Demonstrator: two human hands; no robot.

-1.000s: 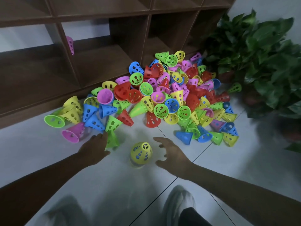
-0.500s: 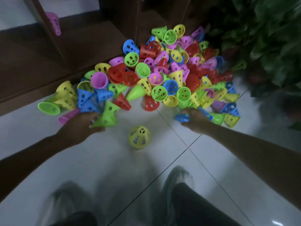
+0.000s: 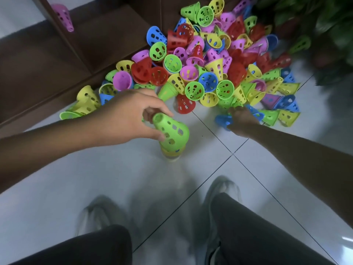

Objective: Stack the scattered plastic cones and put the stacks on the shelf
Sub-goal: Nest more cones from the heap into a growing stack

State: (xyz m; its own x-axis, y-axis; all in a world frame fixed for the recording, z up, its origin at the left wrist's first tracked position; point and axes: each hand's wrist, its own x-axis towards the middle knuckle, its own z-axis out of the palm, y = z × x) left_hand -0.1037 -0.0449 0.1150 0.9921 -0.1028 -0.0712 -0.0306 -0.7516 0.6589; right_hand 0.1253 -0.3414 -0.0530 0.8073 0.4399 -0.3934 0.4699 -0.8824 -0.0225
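On the tiled floor (image 3: pixel 114 178) before a dark wooden shelf (image 3: pixel 91 44), a person crouches over a heap of perforated plastic cones (image 3: pixel 210 64) in green, yellow, red, pink and blue. The left hand (image 3: pixel 129 119) pinches a green cone (image 3: pixel 171 131) between thumb and curled fingers near its narrow top, holding it tilted over a yellow cone (image 3: pixel 172 153) that stands on the floor just below (only the yellow rim shows beneath the green one, and whether the two are fully nested cannot be told). The right hand (image 3: pixel 241 119) reaches to the near edge of the heap, fingers curled around a blue cone (image 3: pixel 223 120) lying on the tiles. One pink cone (image 3: pixel 64 16) sits on the shelf, against an upright divider at its left end. Leaves of a plant (image 3: pixel 324 25) crowd the far right corner. Two blurred shoes (image 3: pixel 103 213) and dark trouser legs fill the near edge.
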